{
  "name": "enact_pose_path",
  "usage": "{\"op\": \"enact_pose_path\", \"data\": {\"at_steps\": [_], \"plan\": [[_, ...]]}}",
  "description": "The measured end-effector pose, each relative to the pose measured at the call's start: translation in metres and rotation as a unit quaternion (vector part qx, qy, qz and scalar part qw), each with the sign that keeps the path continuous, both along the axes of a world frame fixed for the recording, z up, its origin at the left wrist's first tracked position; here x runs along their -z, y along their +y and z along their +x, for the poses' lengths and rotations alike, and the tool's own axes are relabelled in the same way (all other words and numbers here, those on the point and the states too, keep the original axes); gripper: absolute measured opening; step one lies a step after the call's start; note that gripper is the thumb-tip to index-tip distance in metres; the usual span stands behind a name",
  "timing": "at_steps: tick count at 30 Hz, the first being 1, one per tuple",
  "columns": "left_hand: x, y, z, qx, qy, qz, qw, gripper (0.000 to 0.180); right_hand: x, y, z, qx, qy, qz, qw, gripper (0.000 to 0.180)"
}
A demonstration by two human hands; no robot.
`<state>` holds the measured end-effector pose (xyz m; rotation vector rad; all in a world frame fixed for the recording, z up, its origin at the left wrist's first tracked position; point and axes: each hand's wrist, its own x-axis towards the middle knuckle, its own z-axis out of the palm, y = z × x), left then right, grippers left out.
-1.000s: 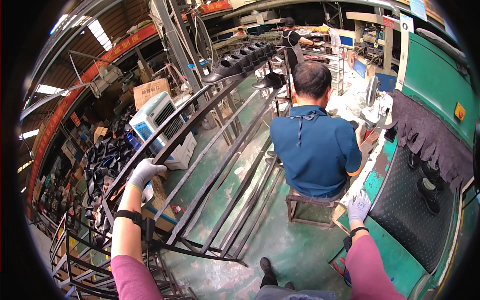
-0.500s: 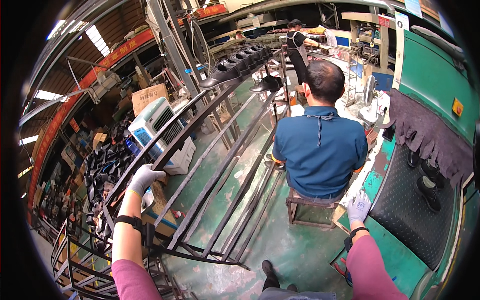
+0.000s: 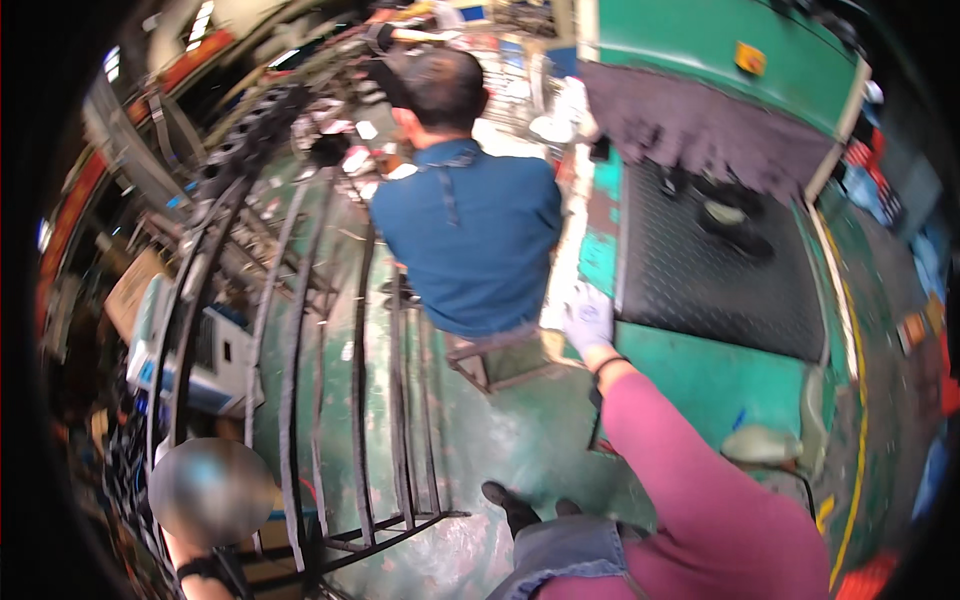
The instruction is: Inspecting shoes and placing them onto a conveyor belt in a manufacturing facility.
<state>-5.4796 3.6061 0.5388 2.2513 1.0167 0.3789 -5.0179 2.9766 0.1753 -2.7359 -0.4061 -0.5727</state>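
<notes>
At three o'clock, my gloved right hand (image 3: 588, 318) rests on a green bench (image 3: 705, 365); at eight, blur covers my left hand (image 3: 212, 492) by a rack (image 3: 290, 440). A blue-shirted person (image 3: 470, 235) sits at twelve.

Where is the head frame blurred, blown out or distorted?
Head view: black shoes, upper left, smear; a blurred disc hides the left hand; the bench edge beyond the right hand looks washed out; the yellow floor line bows.

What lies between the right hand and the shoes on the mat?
In the head view, mostly the dark, textured surface of the mat lies between the right hand and the shoes.
</notes>
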Motion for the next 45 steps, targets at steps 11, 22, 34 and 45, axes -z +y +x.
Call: {"op": "enact_pose_path", "data": {"at_steps": [11, 22, 34, 45], "plan": [[0.005, 0.001, 0.028, 0.013, 0.064, -0.018, 0.998, 0.025, -0.012, -0.032, 0.0, 0.057, 0.0, -0.036, 0.998, 0.045], [0.008, -0.027, 0.033, -0.007, 0.001, 0.022, 1.0, 0.014, -0.004, -0.03, -0.001, 0.027, -0.001, 0.007, 1.0, 0.045], [0.004, -0.028, 0.026, -0.03, 0.013, 0.016, 0.999, 0.022, -0.01, -0.018, -0.001, 0.047, 0.033, -0.09, 0.994, 0.065], [0.003, -0.027, 0.025, -0.046, 0.022, 0.017, 0.999, 0.026, -0.014, -0.016, -0.004, 0.041, 0.055, -0.094, 0.993, 0.06]]}}
